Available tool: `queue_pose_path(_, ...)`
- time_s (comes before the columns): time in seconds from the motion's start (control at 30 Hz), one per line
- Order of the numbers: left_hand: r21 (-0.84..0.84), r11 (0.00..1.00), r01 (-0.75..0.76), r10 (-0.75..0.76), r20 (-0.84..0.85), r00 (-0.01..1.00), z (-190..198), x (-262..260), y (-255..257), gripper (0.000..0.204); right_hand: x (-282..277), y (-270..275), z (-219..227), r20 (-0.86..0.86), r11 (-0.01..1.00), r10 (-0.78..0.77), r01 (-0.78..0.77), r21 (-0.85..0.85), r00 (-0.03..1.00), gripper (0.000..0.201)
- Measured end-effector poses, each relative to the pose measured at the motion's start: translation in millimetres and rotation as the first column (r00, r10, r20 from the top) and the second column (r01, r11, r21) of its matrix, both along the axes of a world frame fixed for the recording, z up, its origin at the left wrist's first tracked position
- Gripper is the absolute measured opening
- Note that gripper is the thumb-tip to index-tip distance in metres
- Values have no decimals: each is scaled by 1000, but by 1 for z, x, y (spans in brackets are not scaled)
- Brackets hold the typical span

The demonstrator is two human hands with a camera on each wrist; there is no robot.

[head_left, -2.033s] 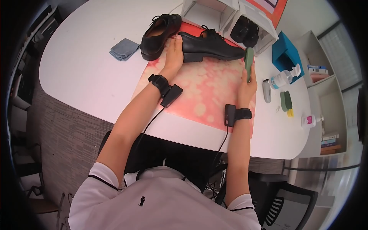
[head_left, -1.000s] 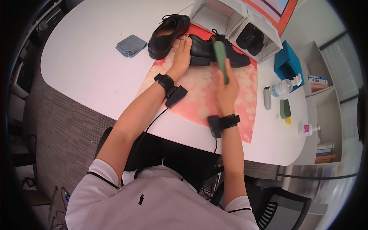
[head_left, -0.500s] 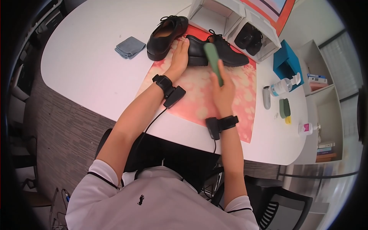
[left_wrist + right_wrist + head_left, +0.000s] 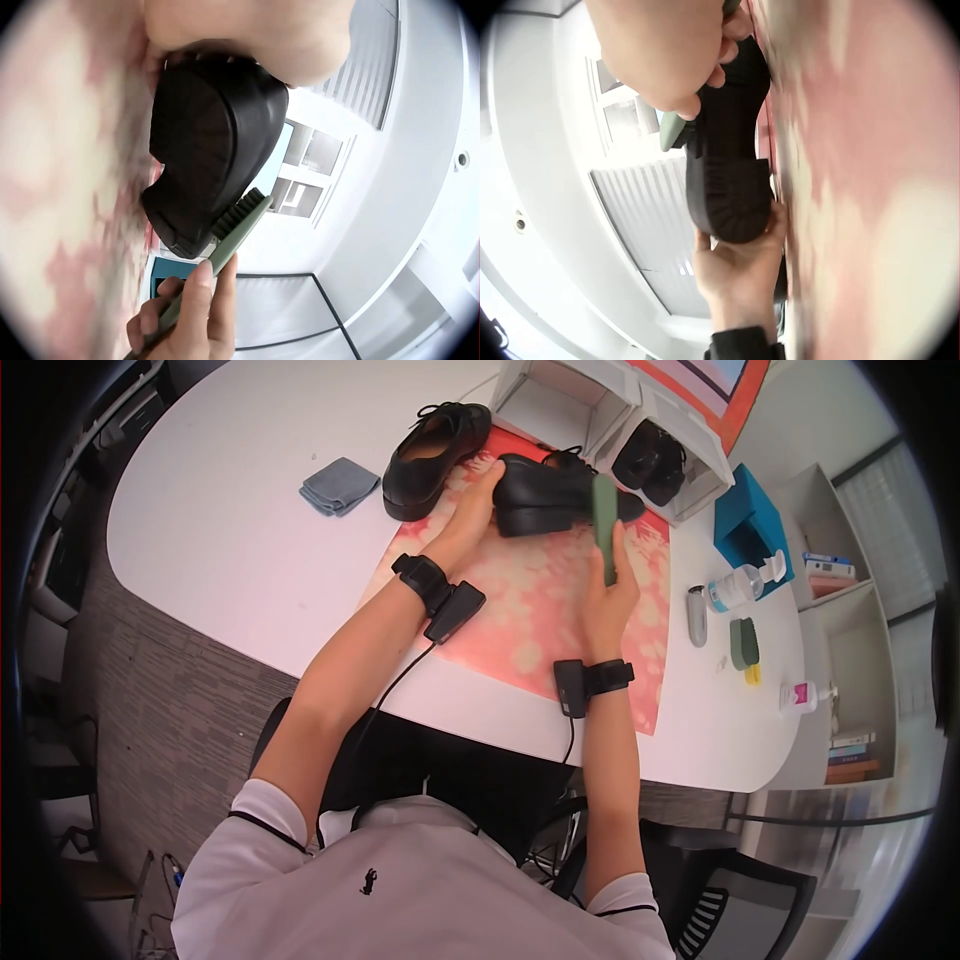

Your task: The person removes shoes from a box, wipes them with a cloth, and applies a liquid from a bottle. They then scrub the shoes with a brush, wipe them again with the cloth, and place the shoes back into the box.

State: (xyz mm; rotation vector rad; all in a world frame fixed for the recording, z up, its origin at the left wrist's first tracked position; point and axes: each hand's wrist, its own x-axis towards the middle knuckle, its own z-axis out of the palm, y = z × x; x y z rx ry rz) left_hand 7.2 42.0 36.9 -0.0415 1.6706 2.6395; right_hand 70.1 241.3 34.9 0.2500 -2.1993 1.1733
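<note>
My left hand (image 4: 468, 525) grips a black lace-up dress shoe (image 4: 540, 490) by its heel. The right wrist view shows the left fingers and thumb (image 4: 739, 266) around the heel, with the shoe tipped so that its sole (image 4: 739, 191) faces that camera. In my right hand (image 4: 608, 605) is a green-handled shoe brush (image 4: 604, 520). Seen from the left wrist, the brush's dark bristles (image 4: 238, 212) lie along the side of the shoe toward its toe. The matching shoe (image 4: 432, 460) stands upright just left of the held one, on the mat's edge.
A pink patterned mat (image 4: 510, 600) covers the table's middle. A folded grey cloth (image 4: 340, 486) lies left. White boxes (image 4: 700, 480) stand behind, one with dark shoes. At right are a teal box (image 4: 745, 525), a pump bottle (image 4: 735, 588), a grey object (image 4: 697, 617) and another green brush (image 4: 742, 644).
The brush has moved from the toe back along the shoe, then a little toward the toe again. Over the last half second the left hand has tipped the shoe, showing more of its sole edge.
</note>
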Motion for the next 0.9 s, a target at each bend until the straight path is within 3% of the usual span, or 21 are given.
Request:
queue_pose_path(0.1,192,916,351,-363,30,931,6,8,7,63,-4,4,1,-61,987,-1,-9,-163,998,48)
queue_pose_path(0.2,255,849,463,-482,12,876,9,16,11,59,-5,15,-5,-21,980,-12,7,-197,1000,48)
queue_pose_path(0.3,343,840,421,-450,7,893,-11,6,9,51,6,17,10,-53,999,-36,36,9,998,47)
queue_pose_path(0.4,272,897,348,-352,-38,935,-20,4,17,43,12,8,18,-35,1000,7,-6,17,999,48)
queue_pose_path(0.5,315,884,346,-302,-183,936,-22,4,17,37,13,2,14,-79,997,32,-27,67,996,48)
queue_pose_path(0.6,353,903,245,-205,-146,968,-15,7,12,31,13,2,10,-10,998,30,-30,50,999,48)
queue_pose_path(0.67,137,970,201,-180,-150,972,-21,0,6,26,13,0,7,51,998,36,-38,42,998,48)
queue_pose_path(0.77,-97,983,157,-171,-163,972,-20,-2,2,28,11,3,1,76,998,56,-59,29,995,49)
queue_pose_path(0.83,-219,969,110,-152,-185,971,-14,1,-3,31,9,4,-1,69,996,79,-81,24,994,50)
queue_pose_path(0.9,-474,880,-21,-62,-158,985,-5,6,-3,35,9,3,-2,63,995,96,-98,21,993,51)
